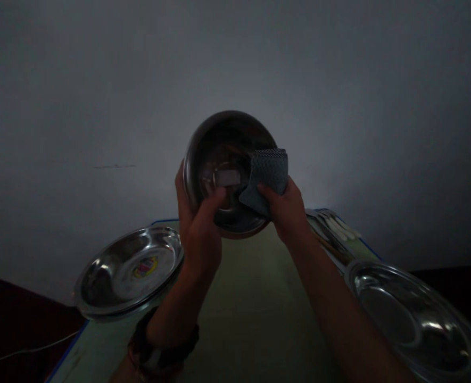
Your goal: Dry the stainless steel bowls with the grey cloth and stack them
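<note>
A shiny steel bowl point(223, 159) is held up in front of me, tilted so its inside faces me. My left hand point(197, 229) grips its lower left rim, thumb inside the bowl. My right hand point(285, 210) is closed on a folded grey cloth point(267, 173) pressed against the bowl's right inner side and rim.
A pale green table point(251, 314) lies below. A steel plate with a sticker point(129, 271) sits at its left edge, another steel plate point(414, 314) at the right. Cutlery point(335, 226) lies at the far right. A grey wall is behind.
</note>
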The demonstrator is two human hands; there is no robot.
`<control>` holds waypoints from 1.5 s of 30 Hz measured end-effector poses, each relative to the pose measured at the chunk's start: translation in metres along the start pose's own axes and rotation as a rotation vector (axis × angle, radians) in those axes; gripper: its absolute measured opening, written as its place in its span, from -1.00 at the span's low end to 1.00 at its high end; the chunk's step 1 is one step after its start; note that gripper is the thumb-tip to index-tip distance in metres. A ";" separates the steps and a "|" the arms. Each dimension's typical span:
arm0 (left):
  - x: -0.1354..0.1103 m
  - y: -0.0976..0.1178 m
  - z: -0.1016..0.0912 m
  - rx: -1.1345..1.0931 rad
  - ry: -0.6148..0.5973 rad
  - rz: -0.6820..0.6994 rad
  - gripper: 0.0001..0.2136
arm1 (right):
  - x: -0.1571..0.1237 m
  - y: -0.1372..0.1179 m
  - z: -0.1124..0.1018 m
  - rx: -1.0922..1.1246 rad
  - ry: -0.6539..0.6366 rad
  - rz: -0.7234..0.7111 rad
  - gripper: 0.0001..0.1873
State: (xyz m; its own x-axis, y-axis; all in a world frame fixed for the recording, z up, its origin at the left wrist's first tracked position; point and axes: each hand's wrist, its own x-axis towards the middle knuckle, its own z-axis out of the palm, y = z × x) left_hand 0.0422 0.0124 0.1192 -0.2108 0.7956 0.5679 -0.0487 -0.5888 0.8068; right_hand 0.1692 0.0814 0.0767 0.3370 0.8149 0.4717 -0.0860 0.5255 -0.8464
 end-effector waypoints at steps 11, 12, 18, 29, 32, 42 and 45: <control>0.021 -0.003 -0.039 0.061 -0.400 -0.225 -0.68 | 0.011 -0.023 -0.030 -0.546 -0.296 -0.196 -0.88; 0.021 -0.004 -0.037 0.072 -0.403 -0.227 -0.70 | 0.010 -0.024 -0.029 -0.587 -0.308 -0.218 -0.90; 0.018 -0.003 -0.023 0.016 -0.328 -0.154 -0.72 | 0.007 -0.021 -0.025 -0.548 -0.125 -0.287 -0.81; 0.013 -0.011 -0.001 -0.442 0.246 -0.095 -0.68 | -0.010 0.010 0.017 0.070 0.103 0.022 -0.62; 0.016 -0.010 -0.006 -0.375 0.206 -0.147 -0.59 | -0.006 0.011 0.011 -0.099 0.062 0.002 -0.58; 0.024 0.005 -0.050 0.236 -0.435 -0.283 -0.67 | 0.010 -0.024 -0.030 -0.628 -0.410 -0.277 -0.75; 0.021 0.006 -0.048 0.317 -0.477 -0.238 -0.67 | 0.002 -0.021 -0.025 -0.762 -0.439 -0.313 -0.67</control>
State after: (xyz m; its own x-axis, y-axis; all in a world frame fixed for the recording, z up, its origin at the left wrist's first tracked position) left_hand -0.0093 0.0185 0.1286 0.2330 0.9190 0.3181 0.2673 -0.3750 0.8877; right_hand 0.1948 0.0658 0.0893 -0.1566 0.7646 0.6251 0.6395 0.5609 -0.5258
